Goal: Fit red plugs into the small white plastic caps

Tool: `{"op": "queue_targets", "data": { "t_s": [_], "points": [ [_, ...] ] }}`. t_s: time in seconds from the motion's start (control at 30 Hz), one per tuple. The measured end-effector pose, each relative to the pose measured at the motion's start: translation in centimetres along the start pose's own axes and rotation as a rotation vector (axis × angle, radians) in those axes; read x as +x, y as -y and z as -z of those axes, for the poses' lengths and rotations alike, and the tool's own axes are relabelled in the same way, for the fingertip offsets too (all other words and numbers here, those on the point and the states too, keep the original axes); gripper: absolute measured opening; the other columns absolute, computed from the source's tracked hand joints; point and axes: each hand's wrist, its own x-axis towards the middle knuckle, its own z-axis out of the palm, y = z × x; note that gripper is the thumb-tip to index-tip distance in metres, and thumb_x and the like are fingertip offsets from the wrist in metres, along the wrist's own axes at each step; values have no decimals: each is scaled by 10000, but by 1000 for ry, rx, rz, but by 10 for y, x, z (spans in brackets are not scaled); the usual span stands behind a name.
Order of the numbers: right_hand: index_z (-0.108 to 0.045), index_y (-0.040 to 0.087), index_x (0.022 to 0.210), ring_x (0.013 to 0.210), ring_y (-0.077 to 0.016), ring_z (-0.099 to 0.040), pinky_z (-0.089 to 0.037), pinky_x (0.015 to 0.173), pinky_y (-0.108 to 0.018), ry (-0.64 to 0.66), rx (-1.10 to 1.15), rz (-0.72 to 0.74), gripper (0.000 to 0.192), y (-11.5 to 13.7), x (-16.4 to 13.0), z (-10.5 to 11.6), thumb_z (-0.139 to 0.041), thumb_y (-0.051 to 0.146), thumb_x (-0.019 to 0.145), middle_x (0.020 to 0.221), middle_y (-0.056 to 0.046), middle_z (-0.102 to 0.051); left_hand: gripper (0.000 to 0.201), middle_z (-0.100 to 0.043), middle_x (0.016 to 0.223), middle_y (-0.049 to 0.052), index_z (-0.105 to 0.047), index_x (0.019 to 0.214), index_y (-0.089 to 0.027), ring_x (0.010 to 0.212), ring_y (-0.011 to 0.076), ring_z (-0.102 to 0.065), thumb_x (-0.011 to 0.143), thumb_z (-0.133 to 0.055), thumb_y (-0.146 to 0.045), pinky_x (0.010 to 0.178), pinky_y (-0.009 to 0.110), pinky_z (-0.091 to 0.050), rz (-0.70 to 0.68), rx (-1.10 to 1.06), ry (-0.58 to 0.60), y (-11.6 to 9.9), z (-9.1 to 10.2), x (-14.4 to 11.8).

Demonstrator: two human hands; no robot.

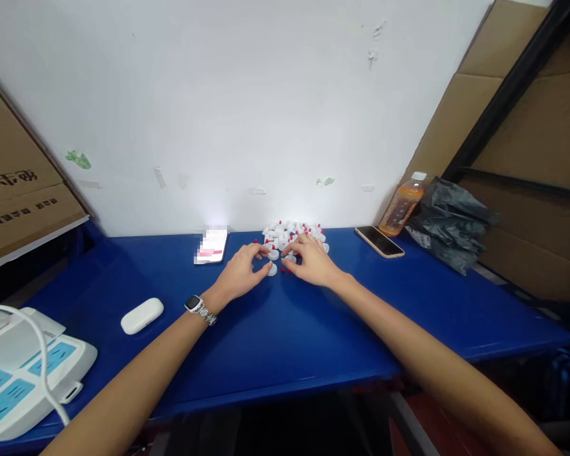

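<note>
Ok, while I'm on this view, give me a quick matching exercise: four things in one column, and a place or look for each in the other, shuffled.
Column 1
1. Watch
2. Bottle
3. Power strip
4. Pile of small pieces

Column 2
A. White, with blue socket panels
B. White with red bits, heaped by the left hand and right hand
C. Worn around the left wrist
D. Orange inside, beside the dark plastic bag

Pairs: 1-C, 2-D, 3-A, 4-B
</note>
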Motion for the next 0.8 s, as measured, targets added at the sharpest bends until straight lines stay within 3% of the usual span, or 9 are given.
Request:
{"op": "queue_targets", "data": {
  "t_s": [0.13, 0.27, 0.4, 0.5, 0.63, 0.8],
  "points": [
    [-676, 198, 1051, 901, -219, -598, -408, 800, -330, 95, -67, -38, 302, 8, 33, 14, -535, 436, 933, 938, -72, -662, 295, -681, 1047, 67, -627, 1121, -206, 940, 213, -633, 916, -558, -406, 702, 326, -505, 68, -13, -55, 1, 12, 0],
    [-703, 161, 929, 969, -288, -625, -427, 759, -337, 259, -312, 50, 391, 19, 64, 13, -497, 493, 934, 994, -153, -704, 300, -688, 1014, 68, -633, 1109, -199, 929, 211, -644, 932, -535, -421, 707, 325, -504, 104, -28, -63, 6, 14, 0],
    [-726, 148, 934, 951, -296, -660, -436, 772, -352, 391, -421, 111, 369, 26, 75, 3, -463, 407, 943, 1006, -173, -726, 288, -689, 1009, 69, -633, 1102, -196, 916, 209, -648, 932, -539, -408, 709, 324, -505, 108, -40, -57, 12, 10, 0],
    [-720, 154, 942, 921, -286, -668, -424, 769, -344, 395, -408, 108, 302, 23, 75, 0, -483, 340, 924, 994, -162, -732, 279, -684, 1003, 68, -634, 1093, -196, 907, 208, -643, 928, -548, -404, 699, 321, -504, 96, -29, -53, 13, 8, 0],
    [-675, 171, 863, 796, -227, -631, -386, 704, -306, 257, -191, 49, 239, 12, 69, 15, -516, 343, 911, 866, -105, -715, 265, -654, 1093, 63, -612, 1125, -212, 959, 202, -621, 941, -543, -389, 707, 312, -504, 37, -2, -118, 3, 12, 0],
    [-530, 190, 732, 577, -121, -466, -336, 575, -256, 51, 486, -101, 310, 7, 40, 34, -488, 429, 926, 632, 15, -554, 390, -592, 1216, 69, -511, 1291, -240, 1056, 200, -594, 934, -584, -375, 838, 335, -509, -103, 0, -268, -21, 13, -1]
  ]
}}
